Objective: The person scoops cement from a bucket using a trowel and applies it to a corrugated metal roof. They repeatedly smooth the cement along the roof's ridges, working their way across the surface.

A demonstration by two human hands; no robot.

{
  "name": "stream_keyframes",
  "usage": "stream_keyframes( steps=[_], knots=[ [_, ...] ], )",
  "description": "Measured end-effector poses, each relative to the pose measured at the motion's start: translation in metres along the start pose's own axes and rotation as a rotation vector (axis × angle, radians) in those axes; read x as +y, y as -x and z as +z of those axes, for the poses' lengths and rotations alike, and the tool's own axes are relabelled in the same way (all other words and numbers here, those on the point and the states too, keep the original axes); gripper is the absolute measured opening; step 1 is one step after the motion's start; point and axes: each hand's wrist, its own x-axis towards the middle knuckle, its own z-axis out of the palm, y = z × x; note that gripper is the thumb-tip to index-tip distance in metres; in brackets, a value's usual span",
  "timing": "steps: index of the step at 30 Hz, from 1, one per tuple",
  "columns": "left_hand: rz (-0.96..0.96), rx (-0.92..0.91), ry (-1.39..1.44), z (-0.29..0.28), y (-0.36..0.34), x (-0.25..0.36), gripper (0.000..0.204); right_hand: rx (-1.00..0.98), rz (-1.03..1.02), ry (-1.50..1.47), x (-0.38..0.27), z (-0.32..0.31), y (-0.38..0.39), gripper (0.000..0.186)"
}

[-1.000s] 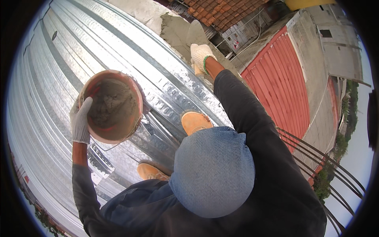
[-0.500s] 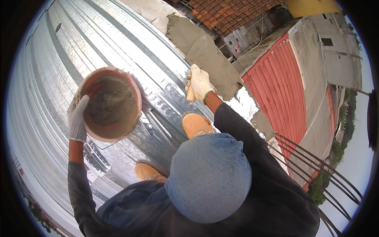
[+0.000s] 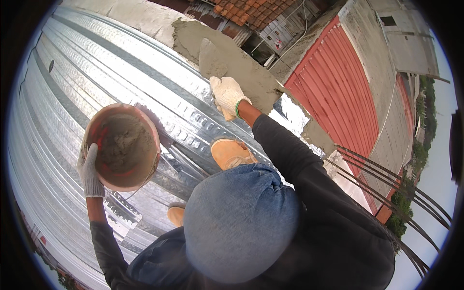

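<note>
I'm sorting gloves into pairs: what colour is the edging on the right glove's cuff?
The cuff edging is green, showing best in the head view.

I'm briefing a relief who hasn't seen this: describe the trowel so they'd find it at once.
Find the ribbed silver metal sheeting, then the grey mortar along its upper-right edge. There the gloved right hand grips the trowel. Its flat, rounded blade and pale wooden handle set it apart from the round, reddish bucket in the left hand.
</note>
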Motion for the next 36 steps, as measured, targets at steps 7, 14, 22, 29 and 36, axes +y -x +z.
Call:
stream_keyframes(
  steps=[7,14,22,29,36],
  knots=[
    [0.018,-0.008,-0.019,-0.012,-0.008,-0.006,0.053,0.218,0.097,0.323,0.096,-0.104,0.122,0.055],
    [0.022,0.016,-0.071,-0.013,0.0,-0.001,0.054,-0.101,0.134,-0.14,0.008,-0.206,0.062,0.051],
    [0.062,0.018,-0.108,0.008,0.009,0.002,0.055,-0.436,0.28,-0.013,0.02,-0.264,0.024,0.055],
    [0.026,0.028,-0.133,0.033,0.021,0.023,0.062,-0.089,-0.084,0.561,0.006,-0.206,0.141,0.046],
    [0.1,-0.03,-0.253,0.061,0.036,0.034,0.068,-0.266,-0.872,1.038,-0.098,-0.082,0.154,0.034]
  ],
)
